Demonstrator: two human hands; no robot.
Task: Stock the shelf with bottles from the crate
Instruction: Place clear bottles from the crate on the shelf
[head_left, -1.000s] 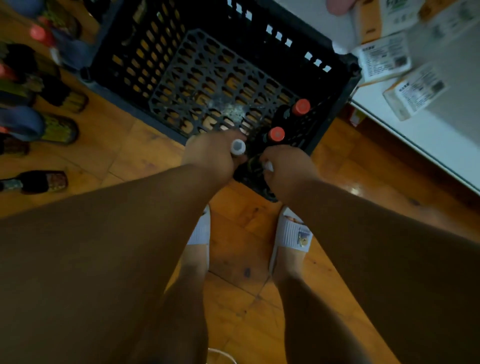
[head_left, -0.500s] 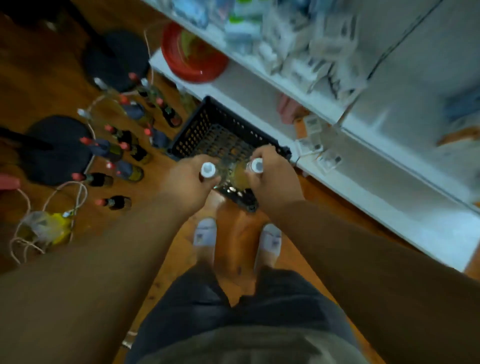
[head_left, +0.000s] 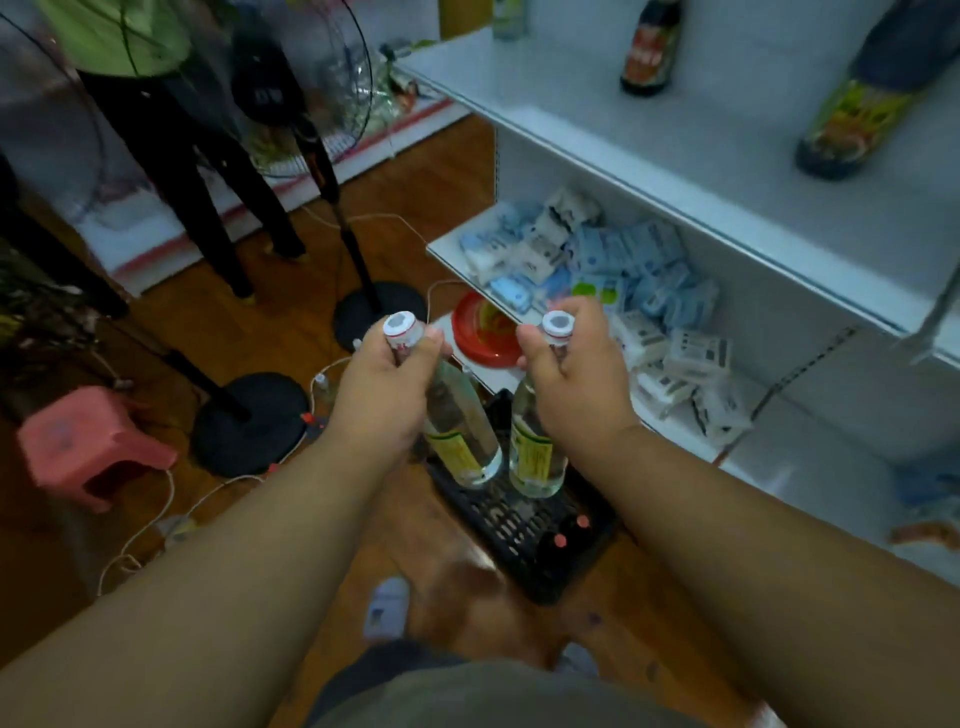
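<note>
Both hands grip bottles by necks; L hand (head_left: 382, 395), R hand (head_left: 576, 389); crate (head_left: 524, 525) below.

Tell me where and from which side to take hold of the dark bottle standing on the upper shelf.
Grip the dark bottle around its lower body, at the red label, coming from the open front of the upper shelf. It stands upright with bare shelf around it, and its neck runs out of view at the top. Both hands already hold clear bottles, so free one first.
</note>
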